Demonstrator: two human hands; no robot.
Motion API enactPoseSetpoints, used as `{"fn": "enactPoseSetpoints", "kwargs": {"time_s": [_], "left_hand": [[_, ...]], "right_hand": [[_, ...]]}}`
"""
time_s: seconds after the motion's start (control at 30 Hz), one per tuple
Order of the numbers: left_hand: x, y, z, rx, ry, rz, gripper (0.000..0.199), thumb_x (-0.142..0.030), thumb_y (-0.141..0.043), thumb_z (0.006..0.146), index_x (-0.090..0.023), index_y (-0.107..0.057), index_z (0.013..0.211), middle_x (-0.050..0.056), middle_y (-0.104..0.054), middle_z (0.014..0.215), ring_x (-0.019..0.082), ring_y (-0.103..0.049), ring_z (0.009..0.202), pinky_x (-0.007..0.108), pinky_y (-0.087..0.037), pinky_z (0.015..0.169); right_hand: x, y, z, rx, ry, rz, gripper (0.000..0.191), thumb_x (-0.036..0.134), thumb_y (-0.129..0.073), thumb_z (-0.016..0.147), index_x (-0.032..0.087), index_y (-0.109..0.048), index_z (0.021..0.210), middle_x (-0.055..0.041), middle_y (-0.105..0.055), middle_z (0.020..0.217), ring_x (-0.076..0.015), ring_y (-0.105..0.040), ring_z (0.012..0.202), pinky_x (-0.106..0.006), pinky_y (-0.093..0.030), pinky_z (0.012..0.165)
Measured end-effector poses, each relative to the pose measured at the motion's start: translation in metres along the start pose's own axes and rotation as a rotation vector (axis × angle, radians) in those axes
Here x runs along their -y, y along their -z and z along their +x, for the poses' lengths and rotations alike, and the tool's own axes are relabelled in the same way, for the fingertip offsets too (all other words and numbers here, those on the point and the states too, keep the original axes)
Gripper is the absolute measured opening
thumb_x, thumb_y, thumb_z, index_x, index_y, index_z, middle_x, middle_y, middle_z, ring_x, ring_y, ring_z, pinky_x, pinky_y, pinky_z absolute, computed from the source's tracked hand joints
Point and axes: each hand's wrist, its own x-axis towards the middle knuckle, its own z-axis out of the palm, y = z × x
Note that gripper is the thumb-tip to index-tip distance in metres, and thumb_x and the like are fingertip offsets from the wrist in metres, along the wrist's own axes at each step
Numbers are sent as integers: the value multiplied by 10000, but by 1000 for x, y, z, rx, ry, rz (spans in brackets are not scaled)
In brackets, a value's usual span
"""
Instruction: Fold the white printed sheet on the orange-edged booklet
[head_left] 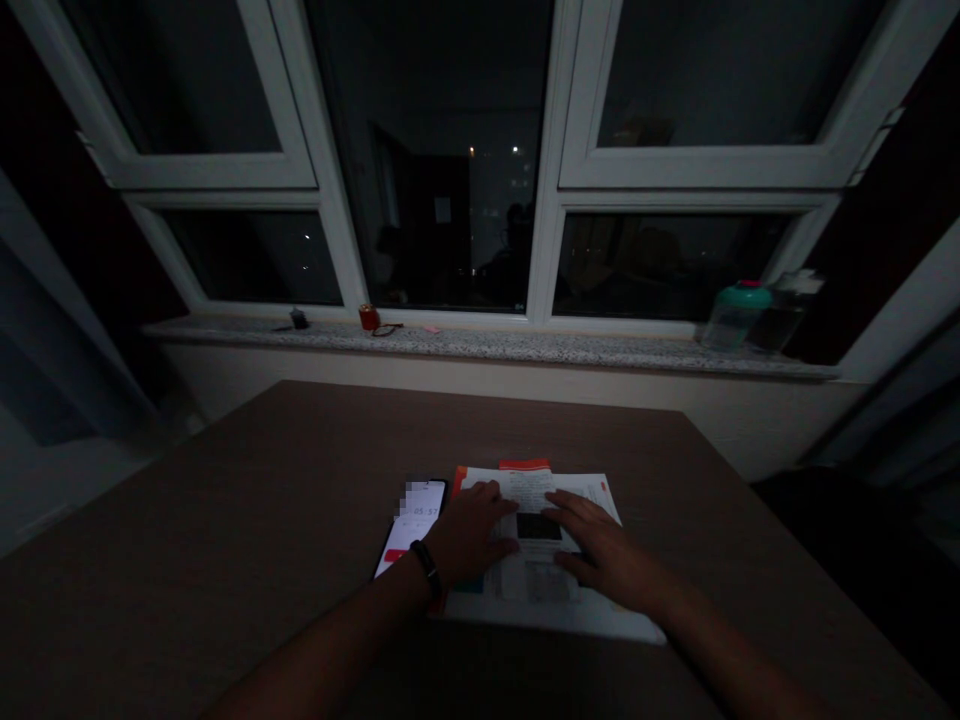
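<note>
A white printed sheet or thin booklet (529, 492) with a dark picture and an orange top edge lies over a larger white book (600, 618) on the table. My left hand (469, 535) rests on its left side, fingers stretched out, with a dark band on the wrist. From the right, my right hand (604, 550) lies across the other side with fingers apart. Both palms face down, and neither hand grasps anything. Close to my left hand, a lit phone (412, 525) lies screen up, partly hidden by my wrist.
The brown table (262, 500) reaches toward a granite windowsill (480, 343). On the sill stand a small dark bottle (298, 318), a red jar (368, 317), a teal-topped bottle (736, 315) and a clear bottle (786, 312). Dark windows rise behind; the room is dim.
</note>
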Motion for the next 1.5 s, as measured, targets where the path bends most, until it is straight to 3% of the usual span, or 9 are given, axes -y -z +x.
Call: {"fn": "enactPoseSetpoints", "kwargs": {"time_s": [0.33, 0.57, 0.8, 1.13, 1.5], "left_hand": [[3, -1, 1, 19, -1, 3, 440, -320, -712, 842, -248, -587, 1257, 81, -528, 1218, 290, -517, 1122, 447, -436, 962], [0, -6, 1, 41, -86, 5, 403, -196, -630, 889, -302, -577, 1274, 56, -487, 1383, 285, -456, 1272, 474, -375, 1059], [0, -11, -3, 23, -77, -33, 521, -448, -744, 812, -292, -567, 1277, 81, -502, 1398, 319, -454, 1287, 510, -364, 1062], [-2, -6, -1, 51, -49, -39, 548, -419, -794, 772, -292, -592, 1265, 84, -517, 1395, 313, -458, 1294, 498, -367, 1063], [1, -9, -2, 61, -34, -22, 531, -456, -751, 806, -306, -578, 1284, 78, -496, 1423, 326, -436, 1317, 527, -347, 1077]], "right_hand": [[-1, -1, 0, -10, 6, -14, 538, 391, -557, 915, 241, -454, 1421, -75, -337, 1554, -265, -263, 1437, -465, -252, 1173], [-1, -2, 1, 0, -2, -17, 547, 395, -563, 906, 252, -453, 1422, -66, -338, 1554, -259, -270, 1434, -460, -264, 1169], [1, 1, 2, -11, 9, -1, 541, 382, -579, 894, 257, -469, 1408, -73, -353, 1543, -275, -293, 1419, -470, -274, 1158], [-9, 4, 4, -139, -42, -34, 439, 328, -518, 923, 194, -517, 1341, -123, -526, 1365, -266, -465, 1272, -439, -362, 1099], [-8, 5, 4, -123, -52, 16, 537, 307, -627, 845, 204, -482, 1351, -113, -520, 1353, -269, -460, 1265, -429, -366, 1092]]}}
